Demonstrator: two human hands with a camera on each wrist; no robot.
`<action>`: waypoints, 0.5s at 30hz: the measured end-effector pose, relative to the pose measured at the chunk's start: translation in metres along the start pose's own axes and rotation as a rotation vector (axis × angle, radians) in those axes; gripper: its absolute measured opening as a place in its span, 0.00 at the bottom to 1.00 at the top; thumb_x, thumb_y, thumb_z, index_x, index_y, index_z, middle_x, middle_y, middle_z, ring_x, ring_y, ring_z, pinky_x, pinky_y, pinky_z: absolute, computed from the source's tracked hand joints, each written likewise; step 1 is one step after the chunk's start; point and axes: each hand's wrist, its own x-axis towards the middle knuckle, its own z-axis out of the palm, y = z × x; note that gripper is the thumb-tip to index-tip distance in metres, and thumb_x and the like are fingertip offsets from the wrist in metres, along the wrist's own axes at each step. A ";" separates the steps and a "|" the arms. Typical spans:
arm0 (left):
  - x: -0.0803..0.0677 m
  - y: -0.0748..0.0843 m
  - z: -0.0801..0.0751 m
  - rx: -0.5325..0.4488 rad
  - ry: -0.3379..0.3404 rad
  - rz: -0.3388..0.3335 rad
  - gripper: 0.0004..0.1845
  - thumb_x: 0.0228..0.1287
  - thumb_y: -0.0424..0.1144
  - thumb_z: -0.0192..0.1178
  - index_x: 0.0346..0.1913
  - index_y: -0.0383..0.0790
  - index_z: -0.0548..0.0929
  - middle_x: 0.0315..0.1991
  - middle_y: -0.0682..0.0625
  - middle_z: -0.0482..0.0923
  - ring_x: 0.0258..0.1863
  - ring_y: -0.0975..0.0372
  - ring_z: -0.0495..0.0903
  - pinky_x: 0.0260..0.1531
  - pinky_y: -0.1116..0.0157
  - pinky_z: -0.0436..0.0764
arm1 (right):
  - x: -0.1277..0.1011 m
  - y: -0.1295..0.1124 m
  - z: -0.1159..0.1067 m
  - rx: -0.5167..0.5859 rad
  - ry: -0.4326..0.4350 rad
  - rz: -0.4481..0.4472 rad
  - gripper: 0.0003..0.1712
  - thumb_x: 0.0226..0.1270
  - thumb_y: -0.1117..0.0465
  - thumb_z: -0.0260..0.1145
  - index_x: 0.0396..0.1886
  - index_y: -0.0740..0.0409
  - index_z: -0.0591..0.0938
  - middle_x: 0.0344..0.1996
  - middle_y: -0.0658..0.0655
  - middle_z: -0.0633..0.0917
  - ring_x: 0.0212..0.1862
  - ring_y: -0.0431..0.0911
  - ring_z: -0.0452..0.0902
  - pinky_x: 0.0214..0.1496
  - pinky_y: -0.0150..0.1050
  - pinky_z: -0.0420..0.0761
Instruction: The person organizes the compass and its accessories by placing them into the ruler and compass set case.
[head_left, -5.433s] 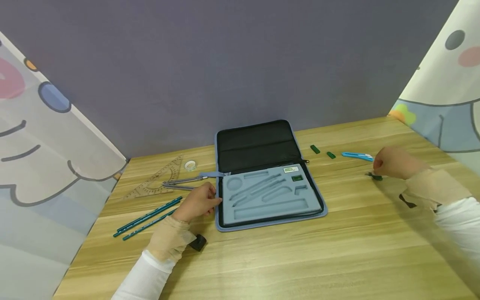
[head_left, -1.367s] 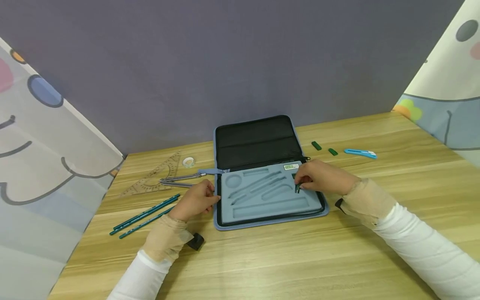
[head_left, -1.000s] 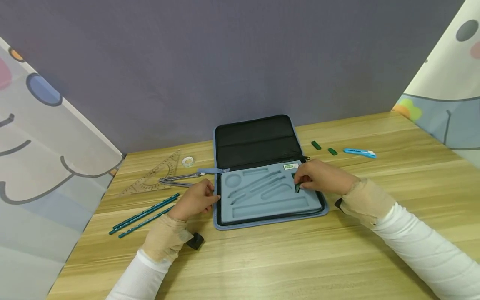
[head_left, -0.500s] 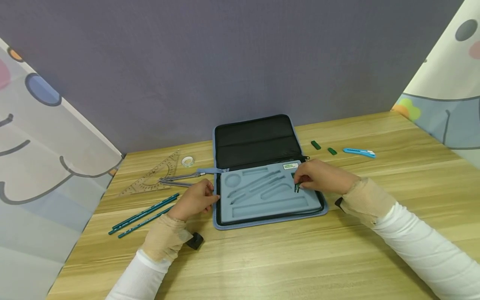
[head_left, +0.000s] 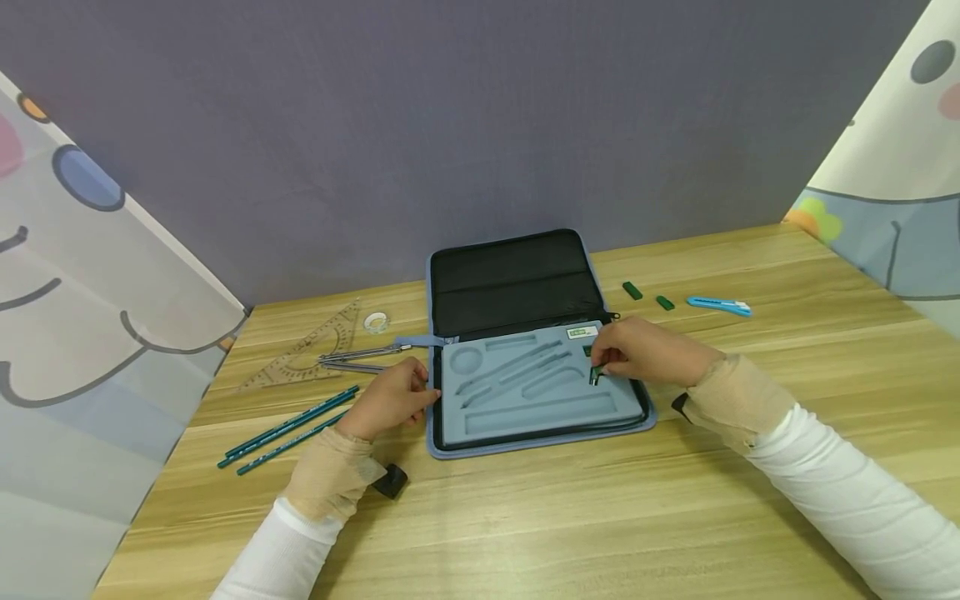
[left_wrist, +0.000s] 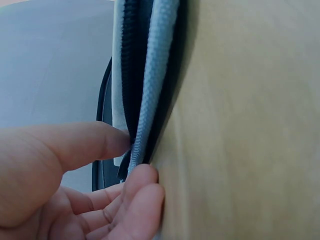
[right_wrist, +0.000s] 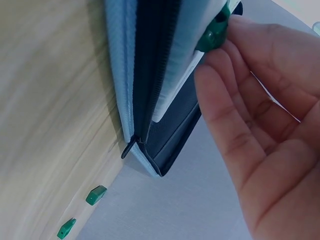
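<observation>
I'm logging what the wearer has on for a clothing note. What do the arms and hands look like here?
Both arms wear long white sleeves. Over each wrist sits a tan cuff, and a small black device is strapped beside the left wrist; a black piece also shows at the right wrist. The left hand and right hand are bare, with no gloves or rings visible.

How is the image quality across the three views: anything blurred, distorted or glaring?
Head view: even, soft light, no glare, wide-angle bending at the edges, case sharp. Left wrist view: left hand soft, very close to the lens. Right wrist view: right hand large and slightly soft, green piece readable.
</observation>
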 end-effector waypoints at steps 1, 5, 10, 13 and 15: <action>0.000 0.000 0.000 -0.001 0.000 -0.002 0.12 0.65 0.34 0.58 0.45 0.31 0.70 0.27 0.45 0.76 0.20 0.60 0.76 0.20 0.64 0.79 | 0.000 0.000 0.000 0.000 0.000 0.002 0.07 0.55 0.73 0.68 0.32 0.60 0.84 0.28 0.49 0.81 0.28 0.35 0.72 0.30 0.32 0.76; 0.000 0.000 0.000 0.001 0.002 -0.003 0.12 0.65 0.34 0.58 0.45 0.31 0.70 0.27 0.45 0.76 0.19 0.60 0.76 0.21 0.64 0.79 | 0.000 0.000 0.000 -0.002 0.003 0.004 0.07 0.55 0.74 0.68 0.32 0.60 0.84 0.28 0.50 0.81 0.28 0.35 0.72 0.30 0.32 0.76; 0.000 0.000 0.000 0.004 0.002 0.003 0.12 0.65 0.34 0.59 0.44 0.31 0.70 0.27 0.45 0.76 0.19 0.60 0.76 0.21 0.64 0.79 | 0.000 0.001 0.001 -0.016 0.013 -0.014 0.08 0.54 0.75 0.68 0.31 0.60 0.84 0.27 0.50 0.81 0.28 0.35 0.72 0.29 0.32 0.76; 0.001 0.000 0.000 0.006 0.001 0.004 0.12 0.65 0.34 0.59 0.44 0.31 0.71 0.27 0.45 0.76 0.19 0.60 0.76 0.21 0.64 0.79 | 0.001 0.001 0.002 -0.019 0.012 -0.019 0.08 0.54 0.75 0.68 0.31 0.61 0.84 0.26 0.50 0.81 0.27 0.35 0.71 0.29 0.31 0.76; 0.001 0.000 0.000 0.006 0.002 0.003 0.12 0.65 0.35 0.59 0.44 0.32 0.71 0.27 0.45 0.76 0.19 0.61 0.76 0.21 0.64 0.79 | 0.001 0.001 0.002 -0.019 0.009 -0.019 0.08 0.53 0.76 0.67 0.30 0.61 0.84 0.26 0.50 0.81 0.27 0.35 0.71 0.29 0.31 0.76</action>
